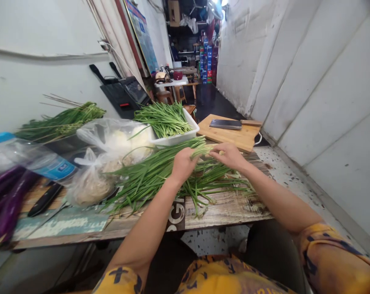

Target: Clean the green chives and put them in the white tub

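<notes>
My left hand (183, 165) is closed round a bunch of garlic chives (151, 169), whose green leaves trail off to the left across the table. The pale stem ends stick out to the right of that fist. At those ends my right hand (229, 156) has thumb and fingers pinched together; the stem tips run into its fingers. More loose chives (215, 179) lie spread on the table under both hands. Just beyond them stands a white plastic tub (192, 132) heaped with chives (163, 118).
A cutting board (221, 141) bearing a cleaver (225, 124) lies at back right. Leftward are tied plastic bags (91, 185), a water bottle (53, 163), purple eggplants (15, 200), a black knife handle (45, 200) and a heap of greens (65, 120). The wooden table's front edge (126, 232) is near me.
</notes>
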Available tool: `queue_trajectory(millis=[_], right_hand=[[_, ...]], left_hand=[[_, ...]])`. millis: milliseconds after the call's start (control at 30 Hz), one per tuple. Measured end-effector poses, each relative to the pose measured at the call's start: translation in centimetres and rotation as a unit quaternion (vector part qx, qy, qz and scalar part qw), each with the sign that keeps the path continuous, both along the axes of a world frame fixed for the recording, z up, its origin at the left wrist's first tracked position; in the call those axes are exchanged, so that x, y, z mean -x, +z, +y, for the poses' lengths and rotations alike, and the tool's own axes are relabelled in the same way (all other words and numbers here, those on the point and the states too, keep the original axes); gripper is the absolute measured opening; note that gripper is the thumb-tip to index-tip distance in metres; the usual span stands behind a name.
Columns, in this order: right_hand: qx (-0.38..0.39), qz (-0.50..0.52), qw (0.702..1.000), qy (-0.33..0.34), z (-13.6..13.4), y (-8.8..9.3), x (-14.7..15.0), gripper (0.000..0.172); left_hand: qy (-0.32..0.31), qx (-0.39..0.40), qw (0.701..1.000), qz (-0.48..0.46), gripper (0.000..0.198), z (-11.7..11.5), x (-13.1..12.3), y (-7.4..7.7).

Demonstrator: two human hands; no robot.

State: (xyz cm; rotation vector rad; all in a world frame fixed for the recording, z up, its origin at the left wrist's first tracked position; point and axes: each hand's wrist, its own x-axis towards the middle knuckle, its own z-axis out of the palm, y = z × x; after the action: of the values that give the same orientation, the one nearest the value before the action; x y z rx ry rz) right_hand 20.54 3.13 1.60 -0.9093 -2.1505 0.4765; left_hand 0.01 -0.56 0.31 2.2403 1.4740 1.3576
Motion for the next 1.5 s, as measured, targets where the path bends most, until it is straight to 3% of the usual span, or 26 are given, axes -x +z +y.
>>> queue_trajectory(millis=[167,233,333,400,500,600,667,733,767,833,933,1000,1100,1200,1300,1367,1500], right_hand=[[0.093,0.068,0.993,-0.008,-0.7,-0.6,0.7,0.027],[0.132,0.105,0.985,0.021,-0.8,-1.0,1.1,0.027],[0.131,0.101,0.984,0.062,-0.4,-1.4,1.1,0.027],[0.115,0.06,0.991,0.021,0.3,-1.7,0.5,0.023],[0.129,-0.001,0.987,-0.094,1.6,-1.7,-1.1,0.032],[0.044,-0.057,0.991,-0.116,1.9,-1.5,-2.0,0.033],[-0.07,-0.095,0.991,-0.063,1.4,-1.4,-1.8,0.043],[-0.122,-0.128,0.984,-0.012,0.8,-1.4,-0.9,0.034],[-0.111,-0.137,0.984,0.006,0.6,-1.5,-0.4,0.027],[-0.037,-0.095,0.994,0.025,0.4,-1.8,0.6,0.028],[0.129,0.081,0.988,0.03,0.7,-2.3,1.4,0.034],[0.203,0.206,0.957,-0.025,1.2,-2.5,1.4,0.037],[0.208,0.281,0.924,-0.157,2.1,-2.6,0.3,0.038],[0.174,0.193,0.937,-0.236,2.9,-2.7,-1.1,0.043],[0.136,0.029,0.972,-0.19,4.0,-3.1,-0.8,0.033],[0.07,-0.068,0.986,-0.132,5.0,-3.7,0.6,0.016],[-0.03,-0.214,0.966,-0.142,7.7,-4.8,3.9,0.023]], left_hand=[[-0.041,0.017,0.997,0.07,0.024,0.1,-0.4,-0.1],[-0.048,0.023,0.996,0.067,0.021,0.2,-0.5,-0.2],[-0.059,0.045,0.996,0.048,0.014,0.3,-0.6,-0.4],[-0.056,0.068,0.995,0.04,0.013,0.4,-0.5,-0.6],[-0.024,0.105,0.994,0.021,0.016,0.6,-0.3,-0.8],[0.005,0.119,0.993,-0.003,0.014,0.7,-0.3,-1.1],[0.016,0.118,0.993,-0.004,0.013,0.7,-0.3,-1.2],[0.015,0.121,0.993,0.002,0.012,0.6,-0.3,-1.2],[0.01,0.126,0.992,0.001,0.012,0.6,-0.3,-1.1],[-0.006,0.142,0.99,-0.024,0.011,0.5,-0.2,-0.9],[-0.025,0.162,0.983,-0.078,0.013,0.4,-0.2,-0.5],[-0.027,0.169,0.982,-0.085,0.013,0.4,-0.2,-0.4],[0.0,0.165,0.982,-0.091,0.014,0.4,0.0,-0.4],[0.058,0.129,0.977,-0.158,0.016,0.7,0.6,-0.5],[0.112,0.061,0.959,-0.252,0.021,1.1,1.0,-0.4],[0.099,0.032,0.941,-0.323,0.026,1.4,1.0,-0.1],[-0.002,0.013,0.908,-0.419,0.028,1.3,0.8,0.8]])
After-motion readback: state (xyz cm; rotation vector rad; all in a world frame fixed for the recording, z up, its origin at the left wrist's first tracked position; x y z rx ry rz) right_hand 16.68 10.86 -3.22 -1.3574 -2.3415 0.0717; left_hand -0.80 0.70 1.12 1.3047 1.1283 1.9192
